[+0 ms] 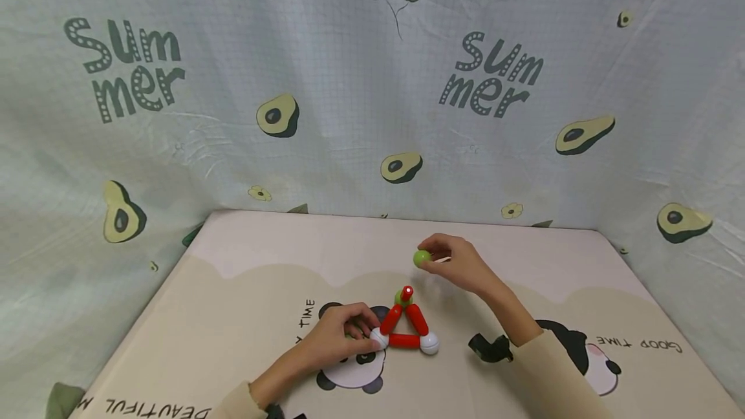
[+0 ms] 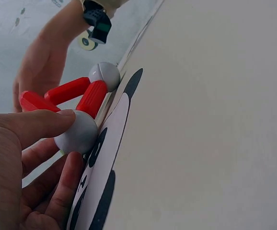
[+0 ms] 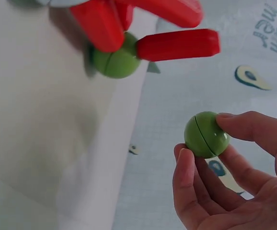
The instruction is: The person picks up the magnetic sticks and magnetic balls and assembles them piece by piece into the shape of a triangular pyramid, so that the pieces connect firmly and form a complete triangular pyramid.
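Observation:
A triangle of red rods (image 1: 404, 341) with balls at its corners lies on the table. Its near corners are white balls; the left one (image 2: 77, 134) is pinched between the thumb and fingers of my left hand (image 1: 340, 335). The other white ball (image 1: 429, 343) sits at the near right corner. At the far corner is a green ball (image 3: 117, 60), from which another red rod (image 3: 179, 44) sticks up. My right hand (image 1: 462, 266) pinches a loose green ball (image 3: 206, 135) above the table, beyond the triangle and apart from it. A bit of green shows under my left fingers, mostly hidden.
The table cover (image 1: 244, 315) has printed pandas and lettering. A pale curtain (image 1: 349, 83) with avocado prints rises behind the far edge. A black strap-like piece (image 1: 491, 348) shows beside my right wrist.

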The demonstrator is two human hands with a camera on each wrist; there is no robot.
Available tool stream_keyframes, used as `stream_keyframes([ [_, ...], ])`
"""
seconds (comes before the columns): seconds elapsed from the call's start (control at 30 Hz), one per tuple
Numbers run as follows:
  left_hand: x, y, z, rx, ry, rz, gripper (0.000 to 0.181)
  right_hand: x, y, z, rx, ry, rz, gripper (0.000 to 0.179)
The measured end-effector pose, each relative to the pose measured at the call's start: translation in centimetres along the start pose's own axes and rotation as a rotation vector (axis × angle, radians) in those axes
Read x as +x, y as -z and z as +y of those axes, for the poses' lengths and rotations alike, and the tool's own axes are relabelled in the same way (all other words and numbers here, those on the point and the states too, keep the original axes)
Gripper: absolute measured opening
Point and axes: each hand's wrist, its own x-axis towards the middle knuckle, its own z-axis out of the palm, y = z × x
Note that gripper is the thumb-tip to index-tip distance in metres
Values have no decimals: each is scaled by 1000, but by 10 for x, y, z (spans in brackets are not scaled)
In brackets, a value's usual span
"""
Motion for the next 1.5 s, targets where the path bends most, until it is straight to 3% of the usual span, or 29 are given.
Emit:
stream_keyframes([
  [0.67, -2, 1, -3, -1, -16, -8, 26, -46, 10, -32, 90, 107, -28, 28],
  [1.5, -4, 3, -6, 12, -24, -15, 25, -56, -1, -41, 107, 147, -85, 27],
])
